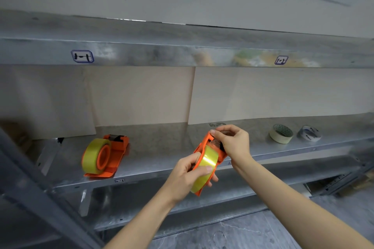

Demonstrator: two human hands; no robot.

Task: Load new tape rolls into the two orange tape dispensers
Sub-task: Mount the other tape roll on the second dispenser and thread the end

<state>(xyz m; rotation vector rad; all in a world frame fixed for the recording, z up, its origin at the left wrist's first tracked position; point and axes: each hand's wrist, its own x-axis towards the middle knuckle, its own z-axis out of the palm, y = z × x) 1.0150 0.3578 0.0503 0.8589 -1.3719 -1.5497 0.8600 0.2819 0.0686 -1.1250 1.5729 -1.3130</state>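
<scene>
Left hand (189,176) is wrapped around the yellow tape roll (205,168) seated in the second orange dispenser (208,159), holding the whole unit in the air just in front of the metal shelf (162,159). Right hand (232,140) is pinched narrow at the top, cutter end; looks like it's working the loose tape end, but whether it actually has the tape I can't tell. Read: roll is on the hub, threading step in hand. Next needs the end fed under the roller and out past the blade, sticky side kept off the frame. First dispenser (106,156) sits loaded on the shelf, well left. Two spare rolls, cream (281,133) and white (309,133), far right.
</scene>
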